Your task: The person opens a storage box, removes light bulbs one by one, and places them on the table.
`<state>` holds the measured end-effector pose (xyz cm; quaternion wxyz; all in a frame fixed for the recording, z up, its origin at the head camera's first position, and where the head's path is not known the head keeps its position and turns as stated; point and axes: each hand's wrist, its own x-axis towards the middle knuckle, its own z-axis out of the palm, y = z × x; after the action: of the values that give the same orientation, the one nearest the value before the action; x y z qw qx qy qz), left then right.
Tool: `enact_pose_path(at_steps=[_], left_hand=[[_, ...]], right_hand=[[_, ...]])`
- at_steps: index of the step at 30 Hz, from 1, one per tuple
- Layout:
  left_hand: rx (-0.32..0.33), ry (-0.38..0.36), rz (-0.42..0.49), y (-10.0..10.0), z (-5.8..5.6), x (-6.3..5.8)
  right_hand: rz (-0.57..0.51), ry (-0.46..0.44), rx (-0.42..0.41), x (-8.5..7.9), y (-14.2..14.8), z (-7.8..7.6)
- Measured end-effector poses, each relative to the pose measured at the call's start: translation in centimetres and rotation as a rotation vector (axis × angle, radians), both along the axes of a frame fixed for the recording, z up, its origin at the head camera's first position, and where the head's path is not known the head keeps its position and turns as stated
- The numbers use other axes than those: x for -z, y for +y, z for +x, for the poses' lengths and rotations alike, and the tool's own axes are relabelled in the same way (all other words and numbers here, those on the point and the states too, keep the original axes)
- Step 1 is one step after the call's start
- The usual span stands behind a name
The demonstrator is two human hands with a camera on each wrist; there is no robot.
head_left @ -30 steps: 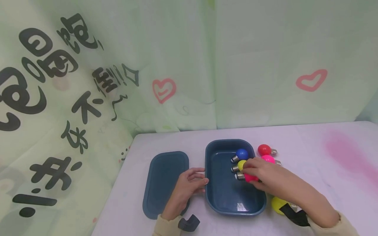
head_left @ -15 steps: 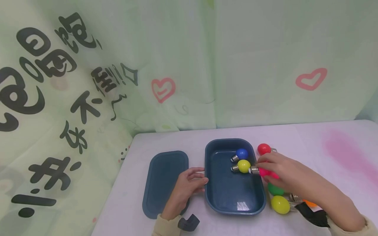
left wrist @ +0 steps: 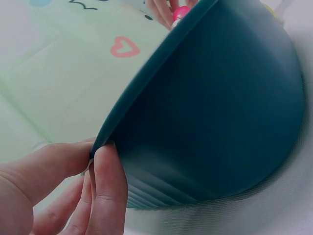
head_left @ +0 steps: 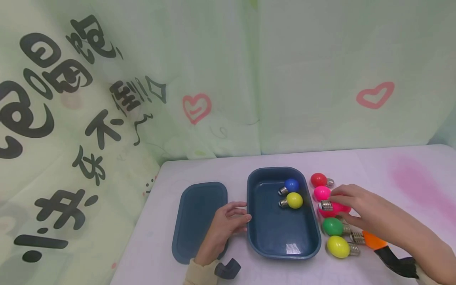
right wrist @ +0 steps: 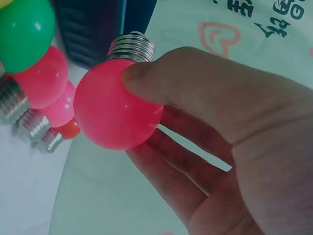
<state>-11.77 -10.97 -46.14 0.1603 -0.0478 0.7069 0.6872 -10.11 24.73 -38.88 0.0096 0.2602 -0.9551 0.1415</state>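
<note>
My right hand (head_left: 367, 208) pinches a pinkish-red light bulb (right wrist: 115, 110) by its globe, thumb on one side and fingers on the other. In the head view this bulb hangs just right of the dark blue box (head_left: 272, 253), its screw base pointing left, and partly covers another pinkish-red bulb (head_left: 323, 213). At the box's left side my left hand (head_left: 229, 223) pinches the rim between thumb and finger, as the left wrist view shows. Inside the box lie a blue bulb (head_left: 292, 185) and a yellow bulb (head_left: 295, 200).
Right of the box lie a red bulb (head_left: 318, 180), a pink bulb (head_left: 322, 192), a green bulb (head_left: 333, 226), another yellow bulb (head_left: 338, 247) and an orange bulb (head_left: 374, 240). A flat blue lid (head_left: 197, 217) rests left of the box. Behind the table (head_left: 399, 170) hangs a pale curtain (head_left: 303, 79).
My right hand has carried the pinkish-red bulb rightward, from inside the box to over the bulbs beside it. My left hand has stayed at the rim.
</note>
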Motion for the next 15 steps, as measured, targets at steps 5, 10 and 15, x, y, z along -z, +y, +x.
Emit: enact_pose_path(at_steps=[5, 10, 15], left_hand=[[0.003, 0.001, -0.008, 0.0, 0.0, 0.0], [0.005, 0.001, -0.018, 0.1, 0.0, 0.0], [0.000, -0.001, -0.024, 0.1, 0.0, 0.0]], right_hand=[[0.021, -0.067, 0.030, 0.7, 1.2, -0.2], [0.026, -0.099, 0.061, 1.6, 2.2, -0.2], [0.026, -0.120, 0.080, 2.4, 3.0, -0.3]])
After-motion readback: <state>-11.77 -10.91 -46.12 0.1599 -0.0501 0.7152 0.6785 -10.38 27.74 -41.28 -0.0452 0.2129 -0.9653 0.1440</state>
